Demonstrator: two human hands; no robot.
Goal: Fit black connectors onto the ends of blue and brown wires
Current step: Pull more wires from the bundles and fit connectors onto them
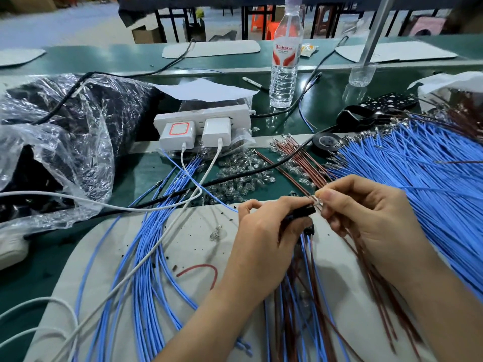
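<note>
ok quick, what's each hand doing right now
left hand: grips a black connector
right hand: pinches a brown wire end at the connector

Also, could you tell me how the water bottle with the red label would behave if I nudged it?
The water bottle is tall and narrow, so a push near its top would probably tip it. Its thin clear plastic likely dents under a firm grip. Once down, its round body could roll across the green bench.

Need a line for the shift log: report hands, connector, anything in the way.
Left hand grips black connector. Right hand pinches wire terminals at its end. White charger cable lies left, clear of hands.
</note>
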